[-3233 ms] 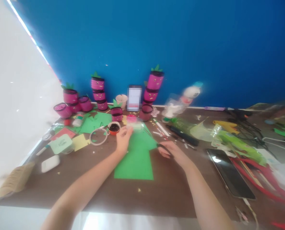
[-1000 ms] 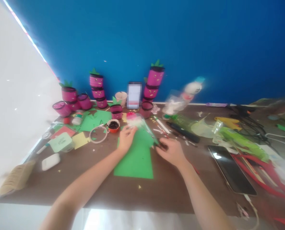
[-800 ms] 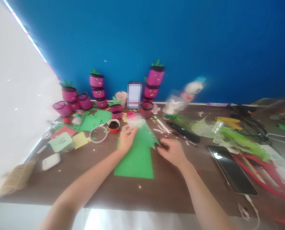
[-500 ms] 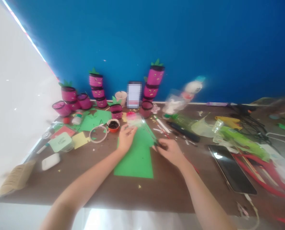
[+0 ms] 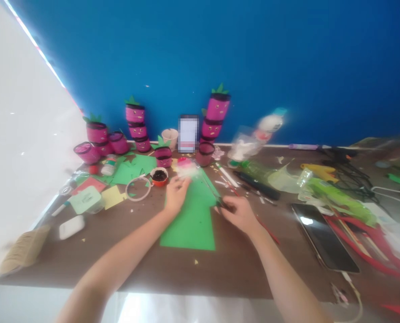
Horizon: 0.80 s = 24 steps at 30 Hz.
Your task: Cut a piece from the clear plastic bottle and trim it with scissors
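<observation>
A green paper sheet (image 5: 191, 224) cut into an arrow-like shape lies on the brown table (image 5: 136, 264). My left hand (image 5: 176, 194) rests on the sheet's upper left part, fingers closed round a clear plastic piece (image 5: 188, 169) with pink in it. My right hand (image 5: 238, 213) sits at the sheet's right edge, fingers curled round black scissors (image 5: 224, 205) whose blades point up over the paper.
Pink paper-covered cups with green leaves (image 5: 216, 114) stand stacked along the blue wall. A phone (image 5: 324, 240) lies at right beside red strips and green plastic bottle pieces (image 5: 337, 197). A tape ring (image 5: 137, 188), green scraps (image 5: 132, 168), and a white case (image 5: 71, 226) lie at left.
My right hand with the scissors has shifted slightly left and up along the green sheet's right edge. My left hand has barely moved.
</observation>
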Each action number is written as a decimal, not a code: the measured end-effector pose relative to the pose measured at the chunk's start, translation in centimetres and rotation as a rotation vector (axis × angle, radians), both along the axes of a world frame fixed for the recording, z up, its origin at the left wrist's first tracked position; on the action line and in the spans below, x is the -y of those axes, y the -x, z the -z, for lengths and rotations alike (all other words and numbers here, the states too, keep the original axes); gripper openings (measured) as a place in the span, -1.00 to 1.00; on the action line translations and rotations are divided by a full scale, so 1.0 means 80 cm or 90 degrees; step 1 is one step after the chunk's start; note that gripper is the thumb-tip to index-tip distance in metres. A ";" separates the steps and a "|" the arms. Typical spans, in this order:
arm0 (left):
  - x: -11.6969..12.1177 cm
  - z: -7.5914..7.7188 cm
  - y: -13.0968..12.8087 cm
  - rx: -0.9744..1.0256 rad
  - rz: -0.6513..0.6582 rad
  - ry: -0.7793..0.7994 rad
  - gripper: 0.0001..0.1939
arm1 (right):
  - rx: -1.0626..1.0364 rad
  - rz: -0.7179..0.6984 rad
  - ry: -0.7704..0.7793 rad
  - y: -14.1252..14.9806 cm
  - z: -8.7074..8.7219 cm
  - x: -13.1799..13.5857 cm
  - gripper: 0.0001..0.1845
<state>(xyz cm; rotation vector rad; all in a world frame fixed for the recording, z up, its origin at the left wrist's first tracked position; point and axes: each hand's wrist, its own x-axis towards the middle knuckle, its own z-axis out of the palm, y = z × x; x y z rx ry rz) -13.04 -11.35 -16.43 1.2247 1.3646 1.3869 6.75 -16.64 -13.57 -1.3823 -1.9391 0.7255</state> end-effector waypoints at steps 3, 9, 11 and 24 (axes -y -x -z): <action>-0.001 0.002 0.000 -0.001 0.000 0.008 -0.71 | 0.025 0.002 -0.021 0.001 0.002 0.000 -0.60; -0.003 0.009 0.000 0.019 0.010 0.002 -0.69 | 0.101 0.020 -0.113 0.006 0.004 0.000 -0.61; -0.004 0.012 0.000 0.032 0.013 0.002 -0.68 | 0.113 0.022 -0.135 0.008 0.005 -0.001 -0.62; -0.009 0.024 -0.001 0.100 0.050 -0.010 -0.65 | 0.238 0.031 -0.294 -0.001 0.003 -0.003 -0.63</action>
